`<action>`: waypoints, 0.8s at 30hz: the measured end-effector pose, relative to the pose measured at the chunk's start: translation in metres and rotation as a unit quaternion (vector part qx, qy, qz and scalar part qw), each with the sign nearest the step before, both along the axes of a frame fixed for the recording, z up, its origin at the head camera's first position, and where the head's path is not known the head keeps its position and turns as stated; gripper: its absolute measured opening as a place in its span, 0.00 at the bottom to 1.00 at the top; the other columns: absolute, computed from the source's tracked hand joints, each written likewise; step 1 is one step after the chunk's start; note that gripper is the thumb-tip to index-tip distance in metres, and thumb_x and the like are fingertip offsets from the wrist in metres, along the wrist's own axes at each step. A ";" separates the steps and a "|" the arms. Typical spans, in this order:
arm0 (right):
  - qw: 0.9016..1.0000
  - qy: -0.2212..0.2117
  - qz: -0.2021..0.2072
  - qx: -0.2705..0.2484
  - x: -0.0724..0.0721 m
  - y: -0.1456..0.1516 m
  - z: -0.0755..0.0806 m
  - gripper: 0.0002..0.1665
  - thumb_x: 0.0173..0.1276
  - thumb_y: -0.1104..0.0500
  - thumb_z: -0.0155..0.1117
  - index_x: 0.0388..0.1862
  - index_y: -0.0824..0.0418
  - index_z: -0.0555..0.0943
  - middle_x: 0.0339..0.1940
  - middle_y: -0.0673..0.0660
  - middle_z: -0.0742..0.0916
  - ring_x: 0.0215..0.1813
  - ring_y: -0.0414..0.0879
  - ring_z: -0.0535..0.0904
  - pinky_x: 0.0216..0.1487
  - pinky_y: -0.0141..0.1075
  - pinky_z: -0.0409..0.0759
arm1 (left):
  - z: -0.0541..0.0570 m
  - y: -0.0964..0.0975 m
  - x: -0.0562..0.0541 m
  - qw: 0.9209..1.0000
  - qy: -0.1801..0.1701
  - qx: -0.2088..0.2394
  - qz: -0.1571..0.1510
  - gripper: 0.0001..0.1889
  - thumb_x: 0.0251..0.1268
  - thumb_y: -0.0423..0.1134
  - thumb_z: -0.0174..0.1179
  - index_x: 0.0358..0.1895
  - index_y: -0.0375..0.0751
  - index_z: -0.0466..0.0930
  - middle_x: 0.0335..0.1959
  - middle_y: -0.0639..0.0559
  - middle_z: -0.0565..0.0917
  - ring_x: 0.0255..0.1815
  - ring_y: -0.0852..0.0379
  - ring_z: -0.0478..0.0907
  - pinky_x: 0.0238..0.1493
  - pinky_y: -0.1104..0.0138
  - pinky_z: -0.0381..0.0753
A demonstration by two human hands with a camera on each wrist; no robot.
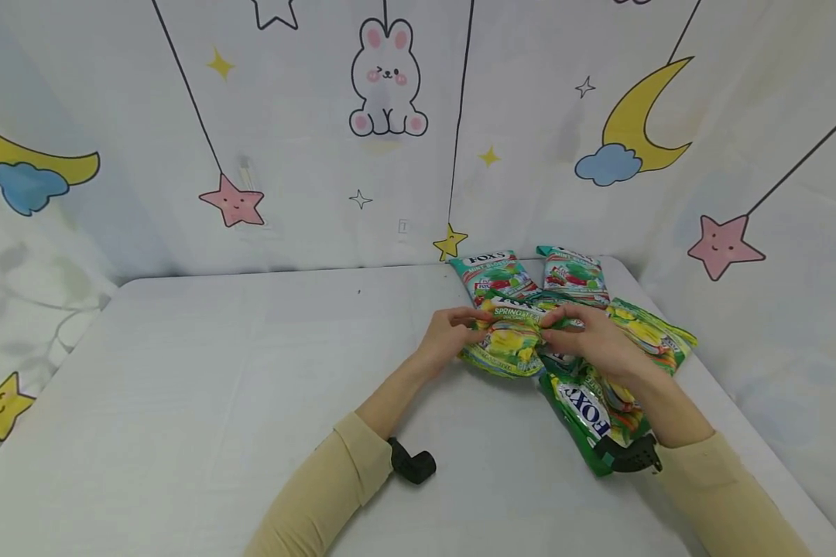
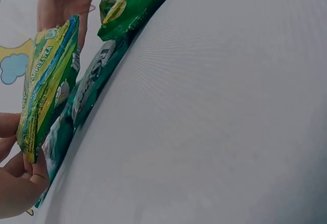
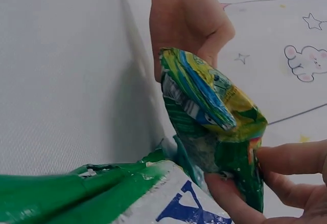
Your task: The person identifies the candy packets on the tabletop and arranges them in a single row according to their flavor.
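Note:
Both hands hold a yellow-green candy bag [image 1: 508, 344] by its two sides, raised in front of the other bags. My left hand [image 1: 451, 334] pinches its left edge between thumb and fingers. On the opposite edge, my right hand [image 1: 594, 336] pinches with thumb and fingertips. In the left wrist view the bag [image 2: 48, 86] is seen edge-on, tilted up off the white surface. The right wrist view shows the bag's [image 3: 219, 127] crimped, folded end and green back, with the right fingers [image 3: 291, 160] at its lower side.
Two teal candy bags [image 1: 491, 275] [image 1: 574, 277] lie at the back of the white table [image 1: 251, 387]. A yellow-green bag [image 1: 651, 336] lies to the right, and a green Fox's bag [image 1: 585, 410] lies under the right forearm. A patterned curtain [image 1: 306, 139] stands behind.

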State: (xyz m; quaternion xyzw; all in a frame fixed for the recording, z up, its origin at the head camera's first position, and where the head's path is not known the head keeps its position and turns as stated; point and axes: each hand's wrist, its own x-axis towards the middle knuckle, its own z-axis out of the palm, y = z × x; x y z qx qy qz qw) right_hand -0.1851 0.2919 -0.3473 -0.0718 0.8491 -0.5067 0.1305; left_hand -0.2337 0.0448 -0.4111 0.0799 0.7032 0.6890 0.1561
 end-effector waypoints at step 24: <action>0.998 -0.018 -0.017 -0.053 0.002 -0.011 -0.004 0.32 0.75 0.59 0.58 0.76 0.61 0.65 0.72 0.68 0.71 0.58 0.41 0.77 0.54 0.29 0.78 | 0.002 -0.001 -0.003 0.996 -0.021 0.044 0.076 0.15 0.65 0.32 0.63 0.54 0.44 0.86 0.59 0.47 0.82 0.61 0.54 0.73 0.55 0.67 0.73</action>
